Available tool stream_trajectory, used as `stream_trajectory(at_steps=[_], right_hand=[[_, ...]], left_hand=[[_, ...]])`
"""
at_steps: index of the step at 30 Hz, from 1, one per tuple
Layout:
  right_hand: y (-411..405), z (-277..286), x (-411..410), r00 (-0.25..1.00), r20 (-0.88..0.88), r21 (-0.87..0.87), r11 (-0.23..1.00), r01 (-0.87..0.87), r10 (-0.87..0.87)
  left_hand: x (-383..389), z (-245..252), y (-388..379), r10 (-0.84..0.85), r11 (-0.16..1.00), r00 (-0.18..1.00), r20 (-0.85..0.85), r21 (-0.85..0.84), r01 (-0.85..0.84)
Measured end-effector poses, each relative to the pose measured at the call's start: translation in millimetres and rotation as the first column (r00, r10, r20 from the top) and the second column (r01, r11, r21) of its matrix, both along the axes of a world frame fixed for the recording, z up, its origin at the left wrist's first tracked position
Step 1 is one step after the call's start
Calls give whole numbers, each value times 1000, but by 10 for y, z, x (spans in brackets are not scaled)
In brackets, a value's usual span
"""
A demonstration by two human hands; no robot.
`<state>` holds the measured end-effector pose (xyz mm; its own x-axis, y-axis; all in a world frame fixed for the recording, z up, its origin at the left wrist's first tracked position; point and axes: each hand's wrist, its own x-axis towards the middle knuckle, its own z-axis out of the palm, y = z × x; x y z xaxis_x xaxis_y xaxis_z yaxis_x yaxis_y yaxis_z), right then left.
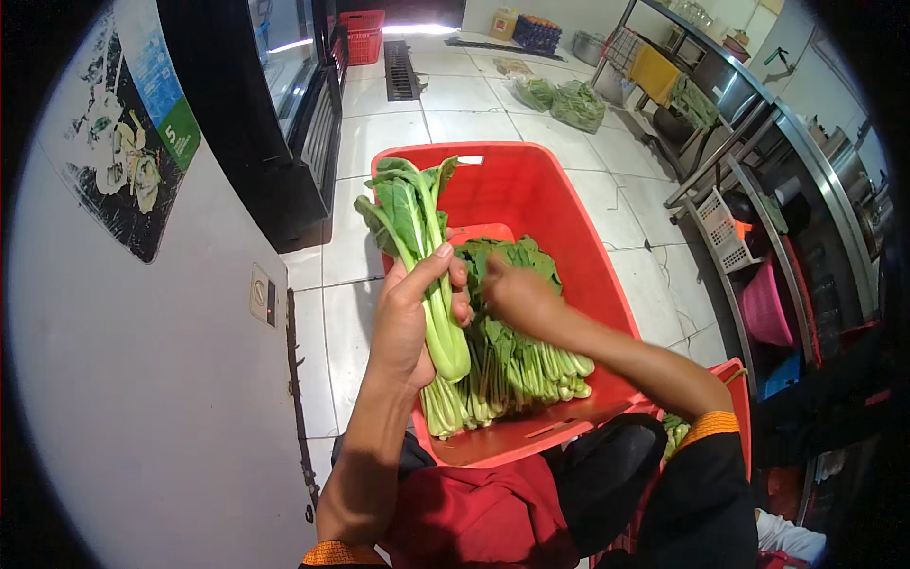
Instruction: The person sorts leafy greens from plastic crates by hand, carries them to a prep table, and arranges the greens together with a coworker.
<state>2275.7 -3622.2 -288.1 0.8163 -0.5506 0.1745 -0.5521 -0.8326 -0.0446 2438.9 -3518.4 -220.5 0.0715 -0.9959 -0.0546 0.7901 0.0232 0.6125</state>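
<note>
My left hand [416,313] is closed around a bunch of leafy greens [446,341] with pale green stalks. Its leaves point away from me and the stalk base faces me. Close to its right, my right hand [517,293] is blurred, its fingers curled; whether it holds anything cannot be made out. Both hands are above a red plastic crate [597,249]. Inside the crate lie many more leafy greens [547,370], stacked in rows with their stalk ends towards me.
A white appliance [178,370] with a dial stands at left, beside a glass-door fridge [284,85]. Another red crate [739,398] with greens is at lower right. Steel shelving [817,156] runs along the right. Bagged greens [577,107] lie on the tiled floor [469,128].
</note>
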Motion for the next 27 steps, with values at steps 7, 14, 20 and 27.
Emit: stream_trajectory(at_steps=[7, 14, 20, 27], right_hand=[[-553, 1507, -443, 915, 123, 337, 884, 325, -383], [-709, 2139, -563, 981, -12, 202, 960, 192, -194], [-515, 3240, -742, 846, 104, 69, 853, 518, -522], [-494, 5127, 660, 573, 676, -730, 532, 430, 464]], left_hand=[[-24, -64, -124, 18, 996, 999, -46, 84, -14], [112, -220, 2, 62, 982, 991, -120, 184, -39], [-210, -473, -158, -143, 977, 990, 11, 159, 139], [-257, -539, -179, -38, 996, 996, 85, 87, 30]])
